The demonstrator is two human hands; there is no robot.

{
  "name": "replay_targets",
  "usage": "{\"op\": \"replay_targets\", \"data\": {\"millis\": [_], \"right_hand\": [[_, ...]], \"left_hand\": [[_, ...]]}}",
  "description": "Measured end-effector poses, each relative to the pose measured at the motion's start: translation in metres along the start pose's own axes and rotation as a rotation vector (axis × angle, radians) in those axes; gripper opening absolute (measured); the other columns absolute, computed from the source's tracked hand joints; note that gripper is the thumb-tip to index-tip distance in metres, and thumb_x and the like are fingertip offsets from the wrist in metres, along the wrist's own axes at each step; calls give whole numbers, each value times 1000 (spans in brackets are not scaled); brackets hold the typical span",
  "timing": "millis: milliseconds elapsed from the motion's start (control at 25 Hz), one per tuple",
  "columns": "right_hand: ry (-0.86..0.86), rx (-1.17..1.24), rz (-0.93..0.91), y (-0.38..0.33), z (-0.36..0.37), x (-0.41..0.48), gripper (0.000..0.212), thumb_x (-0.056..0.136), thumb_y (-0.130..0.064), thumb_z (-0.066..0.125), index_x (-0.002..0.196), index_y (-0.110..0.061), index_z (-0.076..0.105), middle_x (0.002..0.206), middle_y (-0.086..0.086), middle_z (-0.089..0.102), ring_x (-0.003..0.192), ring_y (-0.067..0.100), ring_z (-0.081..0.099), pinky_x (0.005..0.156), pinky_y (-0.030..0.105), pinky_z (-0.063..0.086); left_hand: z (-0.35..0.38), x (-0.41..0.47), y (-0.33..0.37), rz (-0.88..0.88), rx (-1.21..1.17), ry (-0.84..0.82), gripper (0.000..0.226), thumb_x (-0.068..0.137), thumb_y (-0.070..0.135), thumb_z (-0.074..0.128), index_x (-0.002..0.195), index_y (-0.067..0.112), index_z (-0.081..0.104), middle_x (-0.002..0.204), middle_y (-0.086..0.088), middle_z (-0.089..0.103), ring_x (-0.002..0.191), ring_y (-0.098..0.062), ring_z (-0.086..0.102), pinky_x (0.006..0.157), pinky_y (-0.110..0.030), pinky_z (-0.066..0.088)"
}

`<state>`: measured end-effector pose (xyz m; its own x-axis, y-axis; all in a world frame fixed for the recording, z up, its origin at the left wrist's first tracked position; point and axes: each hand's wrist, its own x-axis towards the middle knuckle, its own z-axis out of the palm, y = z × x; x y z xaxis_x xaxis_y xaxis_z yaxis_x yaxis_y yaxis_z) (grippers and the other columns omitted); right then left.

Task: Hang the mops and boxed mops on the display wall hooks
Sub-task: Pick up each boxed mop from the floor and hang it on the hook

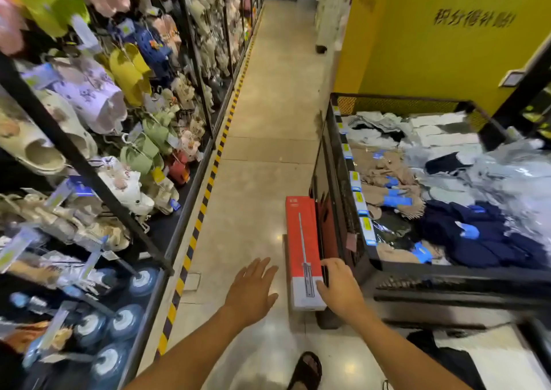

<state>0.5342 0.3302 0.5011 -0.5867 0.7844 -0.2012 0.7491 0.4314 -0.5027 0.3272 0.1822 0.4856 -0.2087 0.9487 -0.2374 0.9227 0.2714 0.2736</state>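
The boxed mop (303, 240) has to end up on the display wall (74, 157), the biggest thing here. That wall fills the left side from near to far, and its hooks are crowded with slippers (131, 73) and, low down near the person, round blue-and-white discs (143, 282). I cannot make out a free hook.

On the right stands a black wire bin (447, 272) heaped with folded clothes (477, 211). The tiled aisle floor (253, 151) runs between the two, edged on the left by a yellow-and-black stripe (205, 193).

The red-and-white box lies lengthwise on the floor, tight against the bin's left wall, probably parked there to keep the aisle open. Something darker red sits between it and the bin, too hidden to name.

The right hand (338, 290) holds the box's near end, fingers (331, 266) curled over its right edge and thumb on its face. The left hand (253, 290) hovers just left of the box, fingers spread wide and touching nothing, likely there to steady the long box. A sandalled foot (307, 371) stands nearest.
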Motion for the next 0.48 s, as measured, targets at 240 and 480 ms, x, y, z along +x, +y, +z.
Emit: {"op": "replay_targets", "data": {"millis": [240, 480], "right_hand": [[-132, 55, 133, 47, 34, 124, 41, 95, -21, 66, 134, -15, 56, 135, 10, 51, 125, 34, 51, 101, 49, 48], [-189, 153, 343, 88, 122, 205, 46, 95, -16, 67, 138, -10, 53, 137, 11, 51, 127, 32, 51, 102, 40, 45]], "left_hand": [[13, 133, -24, -18, -17, -72, 68, 106, 48, 48, 165, 22, 24, 175, -4, 14, 162, -28, 13, 127, -46, 18], [104, 245, -66, -38, -104, -313, 71, 105, 49, 50, 164, 21, 23, 174, -5, 18, 159, -27, 21, 125, -43, 26]]}}
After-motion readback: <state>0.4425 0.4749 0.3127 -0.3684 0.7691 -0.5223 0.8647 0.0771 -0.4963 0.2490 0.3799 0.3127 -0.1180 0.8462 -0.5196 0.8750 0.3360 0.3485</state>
